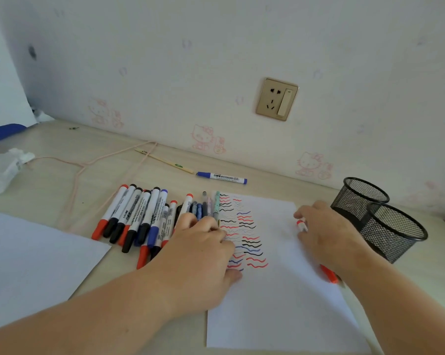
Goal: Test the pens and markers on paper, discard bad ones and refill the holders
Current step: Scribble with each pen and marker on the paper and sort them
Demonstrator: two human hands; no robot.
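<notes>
While right hand (326, 234) grips red marker (329, 274) | left hand (200, 249) flat | blue marker (222, 177) reads "WHITEBOARD"

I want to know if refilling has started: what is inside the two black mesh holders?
Through the mesh, both holders look empty; no pen stands above either rim. The right hand, whose fingers hold a red marker, covers the nearer holder's lower left side.

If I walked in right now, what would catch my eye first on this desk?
Probably the sheet of paper in the middle, striped with red, blue and black squiggles. Left of it lies a heap of markers, and two black mesh cups stand at the right, by the right hand gripping a red marker.
</notes>
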